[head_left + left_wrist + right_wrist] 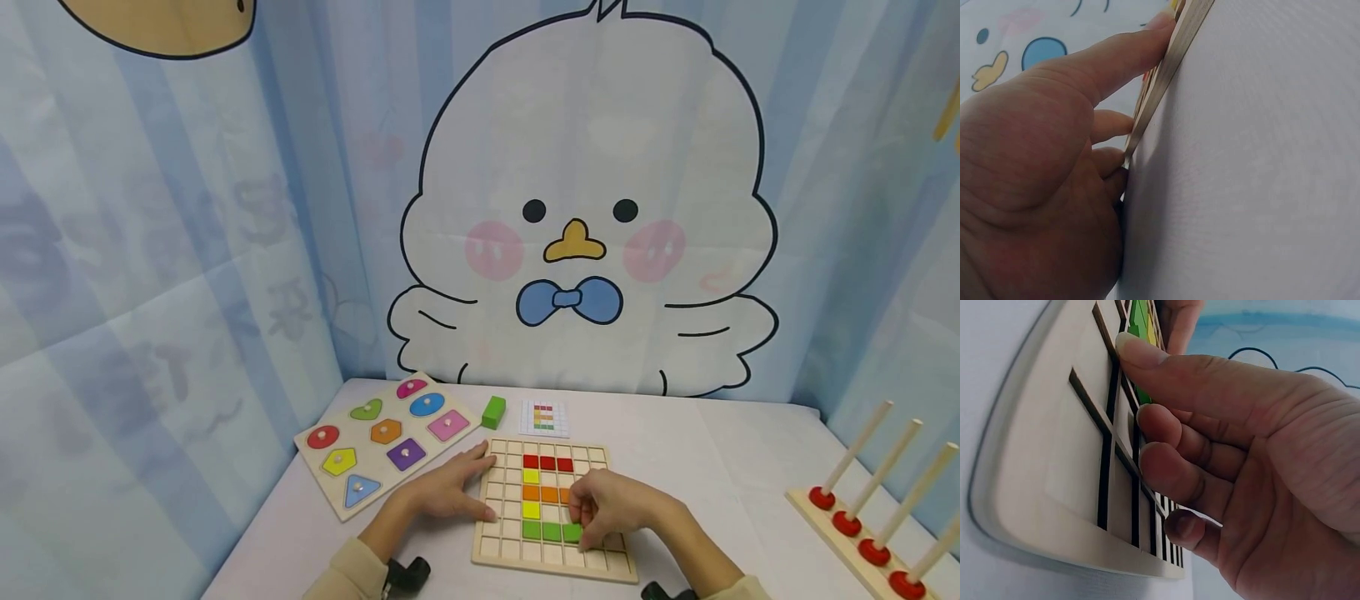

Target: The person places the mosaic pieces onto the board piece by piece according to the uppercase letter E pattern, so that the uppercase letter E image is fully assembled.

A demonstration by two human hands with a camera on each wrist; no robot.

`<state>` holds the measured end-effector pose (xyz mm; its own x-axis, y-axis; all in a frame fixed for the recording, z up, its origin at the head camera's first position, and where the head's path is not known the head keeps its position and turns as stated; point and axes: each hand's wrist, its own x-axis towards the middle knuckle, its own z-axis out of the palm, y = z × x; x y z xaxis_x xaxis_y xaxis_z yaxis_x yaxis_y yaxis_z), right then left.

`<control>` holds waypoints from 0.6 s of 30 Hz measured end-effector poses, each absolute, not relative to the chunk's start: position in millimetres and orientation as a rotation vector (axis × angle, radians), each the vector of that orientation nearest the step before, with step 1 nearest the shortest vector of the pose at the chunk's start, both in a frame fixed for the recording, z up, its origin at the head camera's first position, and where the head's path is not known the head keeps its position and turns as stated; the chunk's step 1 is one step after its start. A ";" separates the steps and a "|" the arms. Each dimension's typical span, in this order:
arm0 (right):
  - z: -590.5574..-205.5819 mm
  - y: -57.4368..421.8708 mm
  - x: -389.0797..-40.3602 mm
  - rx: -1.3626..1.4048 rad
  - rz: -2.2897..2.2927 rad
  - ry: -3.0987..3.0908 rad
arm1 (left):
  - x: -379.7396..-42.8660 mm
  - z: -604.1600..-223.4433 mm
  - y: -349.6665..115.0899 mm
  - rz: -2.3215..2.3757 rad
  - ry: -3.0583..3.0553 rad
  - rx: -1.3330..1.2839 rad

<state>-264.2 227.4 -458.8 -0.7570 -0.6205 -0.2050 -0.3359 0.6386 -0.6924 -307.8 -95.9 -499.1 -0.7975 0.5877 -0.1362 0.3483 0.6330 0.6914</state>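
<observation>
A wooden grid board (510, 547) lies on the table and carries coloured blocks. Three red blocks (548, 463) form the top row, orange blocks (550, 495) the middle one, and green blocks (551, 532) the bottom one. Single yellow blocks (531, 510) sit between these rows at the left. My left hand (442, 487) rests at the board's left edge, its extended thumb and fingers touching the rim. At the right end of the green row, my right hand (618, 502) pinches a green block (572, 533) between thumb and index finger; its other fingers curl over the grid.
A loose green block (493, 412) and a pattern card (544, 419) lie behind the board. To the left is a knobbed shape puzzle (352, 429). A wooden peg stand (843, 546) with red rings and tall pegs stands at the right.
</observation>
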 end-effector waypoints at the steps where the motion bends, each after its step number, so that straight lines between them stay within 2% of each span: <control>1: -458.3 227.1 -263.9 -0.752 -0.904 2.432 | -307.7 -499.0 -96.0 0.957 2.504 0.746; 18: -458.4 234.5 -267.0 -0.779 -0.933 2.563 | -307.6 -500.6 -94.6 0.951 2.503 0.737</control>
